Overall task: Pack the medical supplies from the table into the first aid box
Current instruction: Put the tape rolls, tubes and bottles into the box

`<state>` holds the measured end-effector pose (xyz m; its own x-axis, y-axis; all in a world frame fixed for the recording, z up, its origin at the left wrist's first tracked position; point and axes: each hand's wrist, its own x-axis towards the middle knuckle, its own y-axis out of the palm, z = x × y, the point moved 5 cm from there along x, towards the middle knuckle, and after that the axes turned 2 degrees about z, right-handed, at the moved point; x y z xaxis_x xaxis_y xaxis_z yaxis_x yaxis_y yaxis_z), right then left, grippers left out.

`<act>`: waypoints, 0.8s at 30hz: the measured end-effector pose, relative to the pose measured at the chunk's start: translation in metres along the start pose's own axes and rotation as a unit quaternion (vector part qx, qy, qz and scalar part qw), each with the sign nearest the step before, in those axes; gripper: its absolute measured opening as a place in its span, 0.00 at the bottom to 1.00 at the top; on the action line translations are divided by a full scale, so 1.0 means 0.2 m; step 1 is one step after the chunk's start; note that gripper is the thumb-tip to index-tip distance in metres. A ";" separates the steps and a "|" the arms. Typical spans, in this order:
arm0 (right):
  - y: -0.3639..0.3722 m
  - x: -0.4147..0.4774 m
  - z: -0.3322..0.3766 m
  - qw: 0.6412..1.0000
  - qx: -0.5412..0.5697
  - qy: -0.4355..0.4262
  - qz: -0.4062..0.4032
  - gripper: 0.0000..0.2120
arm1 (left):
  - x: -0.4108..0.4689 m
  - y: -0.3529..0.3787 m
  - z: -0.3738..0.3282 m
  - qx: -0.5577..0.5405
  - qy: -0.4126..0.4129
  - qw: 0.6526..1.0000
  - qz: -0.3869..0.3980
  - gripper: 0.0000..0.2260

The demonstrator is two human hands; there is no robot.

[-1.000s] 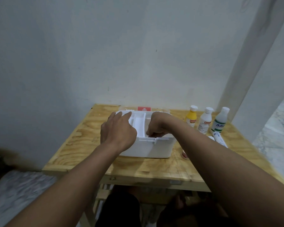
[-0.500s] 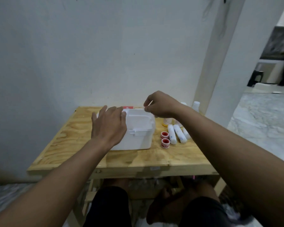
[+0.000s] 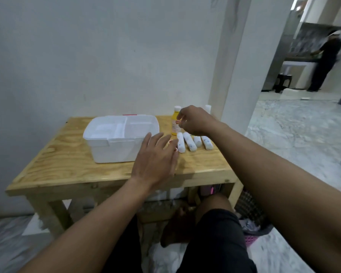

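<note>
Box (image 3: 122, 137) open on table (image 3: 67, 160), tray bare. Both hands have left box. Left hand (image 3: 156, 160) spread, empty, over tape rolls (image 3: 172, 145). Right hand (image 3: 193, 121) half-curled, empty, nearing yellow bottle (image 3: 175, 123); gauze rolls (image 3: 192, 142) below. Picking supplies starts.

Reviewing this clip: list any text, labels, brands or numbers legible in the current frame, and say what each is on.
No text can be read in this frame.
yellow bottle: red and white label, print too blurred to read.
four white rolls: small bluish markings, too small to read.
first aid box: red patch at its back edge, no characters legible.
white-capped bottle behind the right hand: label hidden.
</note>
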<state>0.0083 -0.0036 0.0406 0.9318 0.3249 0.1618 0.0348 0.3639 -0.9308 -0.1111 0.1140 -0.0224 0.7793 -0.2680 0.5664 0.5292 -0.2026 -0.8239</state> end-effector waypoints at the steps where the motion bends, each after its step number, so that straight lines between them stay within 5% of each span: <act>1: 0.03 0.00 -0.01 1.000 -0.005 -0.006 0.006 0.13 | -0.01 0.02 -0.02 0.013 0.005 1.000 0.001 0.16; 7: 0.15 0.05 -0.04 0.998 -0.030 -0.030 0.042 0.15 | -0.06 0.13 -0.11 0.045 0.022 0.999 -0.001 0.19; 16: 0.25 0.14 -0.02 0.987 -0.081 -0.073 0.119 0.16 | -0.07 0.29 -0.12 0.013 -0.094 0.991 0.091 0.24; 24: 0.30 0.17 -0.02 0.980 -0.083 -0.092 0.157 0.14 | -0.03 0.30 -0.11 0.040 -0.145 0.984 0.094 0.23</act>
<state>0.0437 0.0265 -0.0115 0.8254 0.5559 -0.0982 -0.1699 0.0788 -0.9823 -0.0908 0.0828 -0.0748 0.9230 -0.0111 0.3846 0.3818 -0.0972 -0.9191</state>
